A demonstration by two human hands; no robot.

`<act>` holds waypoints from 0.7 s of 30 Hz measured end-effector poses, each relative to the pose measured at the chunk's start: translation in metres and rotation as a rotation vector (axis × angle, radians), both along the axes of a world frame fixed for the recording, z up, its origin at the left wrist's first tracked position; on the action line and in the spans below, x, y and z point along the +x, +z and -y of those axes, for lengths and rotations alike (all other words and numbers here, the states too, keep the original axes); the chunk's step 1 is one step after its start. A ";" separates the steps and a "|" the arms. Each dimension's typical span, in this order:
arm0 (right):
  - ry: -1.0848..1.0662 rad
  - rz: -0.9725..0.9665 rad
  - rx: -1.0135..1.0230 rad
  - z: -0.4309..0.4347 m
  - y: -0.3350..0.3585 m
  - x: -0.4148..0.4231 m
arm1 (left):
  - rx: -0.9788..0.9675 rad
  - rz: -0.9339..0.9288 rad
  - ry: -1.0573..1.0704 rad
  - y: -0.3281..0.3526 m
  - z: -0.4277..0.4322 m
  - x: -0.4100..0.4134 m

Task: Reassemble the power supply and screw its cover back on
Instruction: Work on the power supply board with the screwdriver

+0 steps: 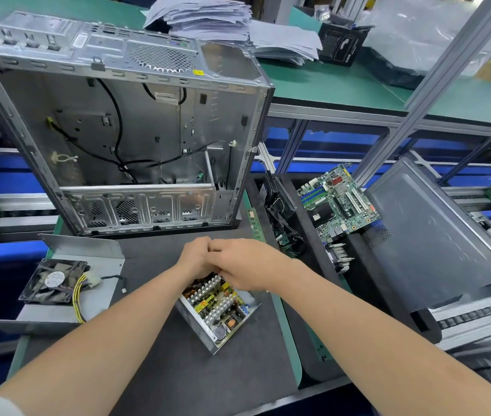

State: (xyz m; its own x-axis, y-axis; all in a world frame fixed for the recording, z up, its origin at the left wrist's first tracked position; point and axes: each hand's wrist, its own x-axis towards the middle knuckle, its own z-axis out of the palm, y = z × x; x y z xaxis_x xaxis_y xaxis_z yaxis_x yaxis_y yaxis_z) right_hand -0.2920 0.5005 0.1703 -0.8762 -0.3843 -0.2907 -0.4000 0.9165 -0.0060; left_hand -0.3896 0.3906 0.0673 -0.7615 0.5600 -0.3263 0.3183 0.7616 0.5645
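1. Two hands meet over the far end of the one open power supply (217,312) on the dark mat (193,379)
2. Left hand (196,256) and right hand (245,265) touch, fingers curled; gripping anything? Cannot tell
3. One cover (43,318) lies left, well apart, one fan (53,280) on it
4. One open computer case (118,130) behind, one circuit board (338,202) right

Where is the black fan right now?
Head view, left side: the fan lies on the grey metal cover, left of the open power supply, in front of the computer case.
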 end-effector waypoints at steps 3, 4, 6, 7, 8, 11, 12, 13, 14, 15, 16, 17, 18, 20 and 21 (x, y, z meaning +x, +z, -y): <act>-0.065 -0.031 -0.075 0.000 -0.004 -0.002 | -0.024 -0.029 0.000 0.001 -0.001 0.001; -0.095 -0.047 -0.094 0.000 -0.004 -0.002 | -0.025 -0.039 0.000 0.001 -0.001 0.002; -0.144 -0.071 -0.123 -0.002 -0.006 -0.004 | -0.004 -0.039 0.006 0.000 -0.001 0.002; -0.163 -0.079 -0.130 -0.002 -0.007 -0.005 | 0.016 -0.022 0.021 -0.001 -0.001 0.001; -0.185 -0.084 -0.132 -0.003 -0.008 -0.006 | 0.038 0.005 0.044 -0.003 0.000 0.000; -0.277 -0.086 -0.150 -0.001 -0.011 -0.006 | 0.115 0.085 0.120 -0.005 0.002 0.002; -0.302 -0.091 -0.157 -0.001 -0.012 -0.006 | 0.128 0.098 0.133 -0.004 0.002 0.003; -0.325 -0.101 -0.166 0.000 -0.013 -0.005 | 0.139 0.109 0.143 -0.004 0.002 0.003; -0.350 -0.111 -0.178 0.000 -0.013 -0.004 | 0.150 0.120 0.152 -0.003 0.002 0.004; -0.375 -0.121 -0.185 0.001 -0.013 -0.003 | 0.158 0.128 0.158 -0.003 0.001 0.004; -0.396 -0.131 -0.178 0.001 -0.013 -0.003 | 0.159 0.132 0.163 -0.002 0.001 0.004; -0.416 -0.141 -0.154 0.000 -0.014 -0.003 | 0.158 0.135 0.168 -0.002 0.001 0.005; -0.442 -0.150 -0.119 0.001 -0.013 -0.003 | 0.160 0.139 0.175 -0.001 0.001 0.005; -0.509 -0.158 -0.094 0.001 -0.012 -0.002 | 0.169 0.147 0.184 -0.001 0.001 0.006; -0.529 -0.149 -0.112 0.001 -0.011 -0.001 | 0.169 0.145 0.185 -0.001 0.001 0.006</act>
State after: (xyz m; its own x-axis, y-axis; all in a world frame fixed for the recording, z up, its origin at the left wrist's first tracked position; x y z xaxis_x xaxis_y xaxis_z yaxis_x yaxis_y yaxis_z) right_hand -0.2929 0.4996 0.1596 -0.9864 0.0976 -0.1320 0.1104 0.9895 -0.0936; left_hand -0.3833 0.3892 0.0668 -0.8080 0.4716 -0.3531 0.0893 0.6904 0.7179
